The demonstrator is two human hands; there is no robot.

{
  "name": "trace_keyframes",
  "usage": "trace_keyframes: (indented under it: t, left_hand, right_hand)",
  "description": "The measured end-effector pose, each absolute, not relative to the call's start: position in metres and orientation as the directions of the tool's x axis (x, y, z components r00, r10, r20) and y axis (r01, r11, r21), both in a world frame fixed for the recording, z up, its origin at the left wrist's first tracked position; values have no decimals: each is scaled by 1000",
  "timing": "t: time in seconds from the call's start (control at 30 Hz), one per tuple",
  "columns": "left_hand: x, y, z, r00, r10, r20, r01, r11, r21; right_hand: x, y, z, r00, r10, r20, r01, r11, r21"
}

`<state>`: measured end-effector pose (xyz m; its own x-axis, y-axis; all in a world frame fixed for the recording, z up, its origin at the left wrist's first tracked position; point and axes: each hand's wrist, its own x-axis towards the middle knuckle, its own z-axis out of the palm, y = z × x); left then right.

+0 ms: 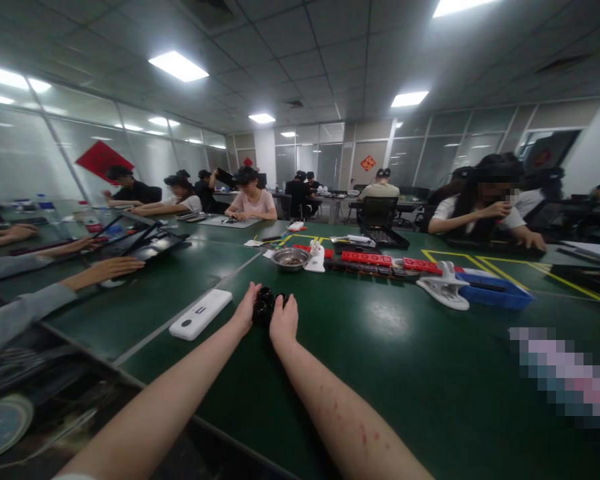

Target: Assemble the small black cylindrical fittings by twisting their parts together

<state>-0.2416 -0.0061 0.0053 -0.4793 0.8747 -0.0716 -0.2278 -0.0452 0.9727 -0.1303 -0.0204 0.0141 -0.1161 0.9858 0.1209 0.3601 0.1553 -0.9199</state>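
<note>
A small black part (266, 305) is held near the middle of the green table (380, 347), pinched from either side by the left hand (245, 308) and the right hand (284, 319), both closed narrowly on it. The part is judged to be gripped for close work, for which a steady two-handed hold seems needed. A white flat device (201, 314) is laid just beside the left hand, while a metal bowl (290, 259), red trays (367, 258), a white clamp (445, 285) and a blue tray (495, 291) are set toward the far edge, well apart, with nothing seen in the way; a co-worker's hand (111, 268) is rested by the left edge.
</note>
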Motion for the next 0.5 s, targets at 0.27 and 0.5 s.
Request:
trace_keyframes:
  t: [0.27, 0.5]
  left_hand:
    - [-216, 11, -4, -436, 898, -64, -205, -30, 978]
    - [-153, 38, -8, -424, 906, -7, -133, -55, 990]
  right_hand:
    - [-115, 7, 4, -69, 976, 207, 295, 218, -930]
    - [-54, 47, -3, 2, 967, 255, 258, 246, -934]
